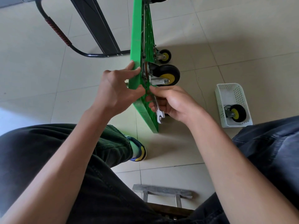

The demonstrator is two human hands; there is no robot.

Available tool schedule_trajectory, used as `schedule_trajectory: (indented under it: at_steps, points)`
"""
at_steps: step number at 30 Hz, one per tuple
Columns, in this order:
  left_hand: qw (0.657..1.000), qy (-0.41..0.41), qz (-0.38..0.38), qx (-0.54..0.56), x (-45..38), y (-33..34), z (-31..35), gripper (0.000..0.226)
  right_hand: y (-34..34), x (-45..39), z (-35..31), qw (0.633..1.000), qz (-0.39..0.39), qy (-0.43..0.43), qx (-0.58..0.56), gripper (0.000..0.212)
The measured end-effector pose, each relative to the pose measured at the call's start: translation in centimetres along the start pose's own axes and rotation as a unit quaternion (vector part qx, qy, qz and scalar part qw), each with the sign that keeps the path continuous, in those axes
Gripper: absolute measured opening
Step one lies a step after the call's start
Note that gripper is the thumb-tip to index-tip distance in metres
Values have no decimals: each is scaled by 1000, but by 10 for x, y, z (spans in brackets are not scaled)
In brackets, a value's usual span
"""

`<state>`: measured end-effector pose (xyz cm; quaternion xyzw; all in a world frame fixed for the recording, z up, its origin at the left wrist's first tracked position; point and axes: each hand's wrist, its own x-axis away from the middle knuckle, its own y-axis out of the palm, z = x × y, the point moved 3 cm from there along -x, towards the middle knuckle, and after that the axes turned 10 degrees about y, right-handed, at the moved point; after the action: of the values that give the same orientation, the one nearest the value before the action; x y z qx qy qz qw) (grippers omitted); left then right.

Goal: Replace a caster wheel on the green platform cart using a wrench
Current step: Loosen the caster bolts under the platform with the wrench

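Item: green platform cart (137, 46), stood on its edge on the tiled floor (242, 38), underside facing right, black handle (55, 28) off to the left.

Fitted caster wheel (166, 75): black tyre, yellow hub, on the underside just above both hands. A second fitted caster (165, 56) sits further along.

Loose caster (236, 113): lying in the white basket (233, 94) on the floor, well apart to the right. Old or new part, cannot tell.

Wrench (158, 109): silver, open-ended; upper end hidden at the deck by the caster plate, free jaw pointing down.

Left hand (113, 89): fingers straight, pressed against the deck's top face and edge, steadying it.

Right hand (171, 102): fingers curled round the wrench shank.

Hazards, as judged:
- Cart balances on one edge; a hard pull on the wrench could tip or slide it if the left hand eases off.
- Wrench seating on the nut is unseen; a partial bite could slip and round the nut or bark knuckles on the ribbing.
- A freed nut could drop and roll across the floor.
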<state>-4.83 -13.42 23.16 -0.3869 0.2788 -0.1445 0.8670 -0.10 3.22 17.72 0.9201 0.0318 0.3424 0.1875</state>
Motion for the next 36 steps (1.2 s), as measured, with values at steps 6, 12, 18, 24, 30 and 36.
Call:
schedule_trajectory:
  at_steps: [6,12,18,24,30,36]
  points:
    - [1000,-10,0,-12,5,-3,1,53,2,4,-3,1000,5,2,-19,19]
    - [1000,-16,0,-12,11,-4,2,52,6,8,-5,999,-7,2,-33,19]
    - [1000,-19,-7,-15,15,-5,3,51,10,8,-8,1000,-5,-9,-18,16]
    - [999,-34,-7,-3,18,-7,7,49,17,8,-11,999,15,-28,27,19]
    - [999,-37,0,28,27,-7,7,50,21,5,0,998,38,-27,34,25]
    - [997,-57,-6,46,35,-10,3,52,23,0,27,997,55,-36,30,17]
